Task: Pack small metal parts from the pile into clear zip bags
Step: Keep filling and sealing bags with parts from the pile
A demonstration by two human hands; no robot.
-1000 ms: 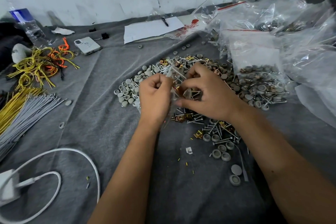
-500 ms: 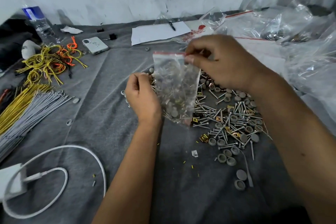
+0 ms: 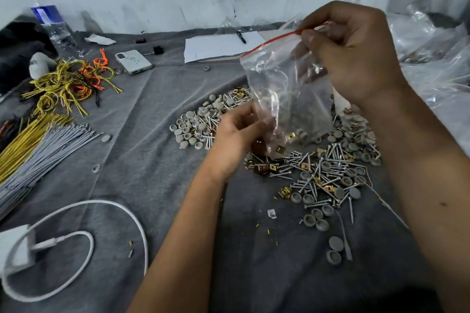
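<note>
At frame centre, the left hand point(image 3: 239, 132) pinches the lower edge of the clear zip bag point(image 3: 284, 89) above the pile of parts point(image 3: 323, 173). Farther up, at upper right, the right hand point(image 3: 353, 53) grips its red-striped top.

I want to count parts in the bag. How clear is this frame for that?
Head view: the bag is motion-blurred and its plastic glares, so its contents smear; the left hand is soft too; the pile on the cloth is sharper; wide-angle bending at the edges.
</note>
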